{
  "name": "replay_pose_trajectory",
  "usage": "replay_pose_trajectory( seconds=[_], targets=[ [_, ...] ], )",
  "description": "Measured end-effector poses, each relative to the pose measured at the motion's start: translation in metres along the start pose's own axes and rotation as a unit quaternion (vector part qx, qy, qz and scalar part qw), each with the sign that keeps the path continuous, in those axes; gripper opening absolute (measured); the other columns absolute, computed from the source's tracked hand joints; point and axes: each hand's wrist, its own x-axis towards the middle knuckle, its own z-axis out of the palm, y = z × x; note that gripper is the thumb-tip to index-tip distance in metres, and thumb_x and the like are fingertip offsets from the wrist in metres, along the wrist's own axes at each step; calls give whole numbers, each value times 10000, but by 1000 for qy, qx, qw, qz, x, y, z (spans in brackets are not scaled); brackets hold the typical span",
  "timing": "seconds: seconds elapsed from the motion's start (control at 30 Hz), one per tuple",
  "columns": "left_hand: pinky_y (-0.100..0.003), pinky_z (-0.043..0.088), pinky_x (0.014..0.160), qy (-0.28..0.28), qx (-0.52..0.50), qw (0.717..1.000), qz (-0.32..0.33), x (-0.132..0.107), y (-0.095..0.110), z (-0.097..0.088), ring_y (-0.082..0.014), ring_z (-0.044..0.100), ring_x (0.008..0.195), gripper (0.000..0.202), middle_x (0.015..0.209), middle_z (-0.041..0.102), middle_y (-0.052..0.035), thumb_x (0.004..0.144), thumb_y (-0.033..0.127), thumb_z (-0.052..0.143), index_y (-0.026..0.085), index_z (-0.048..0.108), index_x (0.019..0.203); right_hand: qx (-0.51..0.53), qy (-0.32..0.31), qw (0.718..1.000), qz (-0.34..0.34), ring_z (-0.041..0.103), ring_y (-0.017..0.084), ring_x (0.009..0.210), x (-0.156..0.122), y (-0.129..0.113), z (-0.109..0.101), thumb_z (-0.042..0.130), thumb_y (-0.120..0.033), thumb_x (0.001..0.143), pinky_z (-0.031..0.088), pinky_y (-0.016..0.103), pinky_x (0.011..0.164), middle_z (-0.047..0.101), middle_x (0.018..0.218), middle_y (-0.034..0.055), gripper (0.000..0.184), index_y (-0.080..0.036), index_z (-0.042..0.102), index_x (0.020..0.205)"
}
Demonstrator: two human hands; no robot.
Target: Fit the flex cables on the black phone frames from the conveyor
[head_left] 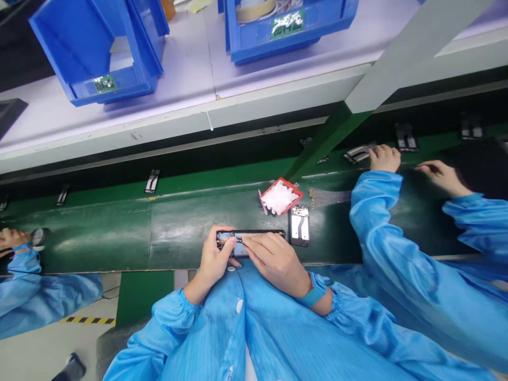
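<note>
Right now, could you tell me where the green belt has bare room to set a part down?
The widest bare stretch of the green belt lies left of the phone frame held in the left hand and right hand. It is crowded to the right: red tray, loose phone frame, then a co-worker's sleeve.

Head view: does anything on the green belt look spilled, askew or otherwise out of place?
Nothing stands out. Both hands hold a phone frame over the green belt; the red tray keeps its white parts inside.
</note>
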Motion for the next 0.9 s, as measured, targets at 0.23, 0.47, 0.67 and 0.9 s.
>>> replay_pose_trajectory(
  seconds=[0.23,0.47,0.67,0.9],
  targets=[
    [-258,647,502,66,6,997,41,-1,9,-23,-142,704,626,539,883,629,-2,871,560,765,198,572,1220,46,98,979,171,608,374,1234,-9,25,-12,682,-263,990,545,587,1013,615,1351,153,451,-273,581,1430],
    [-242,638,501,53,-11,998,23,-17,4,-17,-135,704,587,522,847,667,5,886,563,743,195,565,1210,264,-5,920,291,730,277,986,-25,38,7,611,-418,1041,630,433,875,716,1146,117,444,-229,499,1427],
    [-260,620,469,38,-12,999,4,-19,1,-16,-146,697,544,527,866,672,4,890,571,736,210,549,1226,245,4,929,278,724,271,996,-23,33,7,603,-356,1023,615,420,882,703,1151,102,412,-241,529,1412],
    [-262,612,476,48,11,998,24,-21,-3,-15,-141,689,509,496,906,693,-10,914,563,716,226,541,1233,236,16,931,277,716,262,981,-18,37,9,577,-304,990,612,420,889,701,1161,93,383,-239,549,1366]
  ],
)
